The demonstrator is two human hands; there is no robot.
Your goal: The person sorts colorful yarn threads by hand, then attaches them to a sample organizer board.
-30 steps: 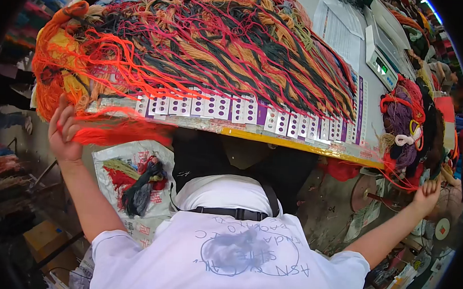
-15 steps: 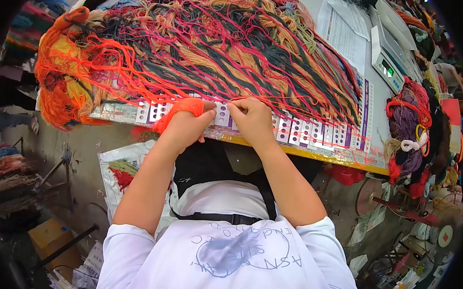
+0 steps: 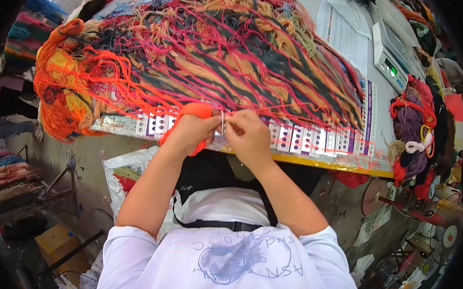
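Note:
Bright orange yarn (image 3: 195, 109) is looped around my left hand (image 3: 190, 132), whose thumb and fingers are closed. At its fingertips stands a narrow white punched card (image 3: 223, 121), seen nearly edge-on. My right hand (image 3: 249, 137) is closed in a pinch right beside that card; whether it grips the card or a thin strand cannot be made out. Long orange and pink strands (image 3: 155, 98) run across the table in front of both hands. Along the near edge lies a row of white and purple cards with holes (image 3: 297, 137), some with strands over them.
A thick pile of mixed yarn (image 3: 232, 49) covers much of the table (image 3: 374, 100). At right stand a digital scale (image 3: 390, 64) and hanging purple and red skeins (image 3: 417, 126). Orange skeins (image 3: 54, 91) hang over the left end. Yellow trim (image 3: 315, 163) marks the near edge.
The white card between my hands has turned from facing up to nearly edge-on. My right fingers have come down and left, close to the left fingertips. The view has shifted slightly.

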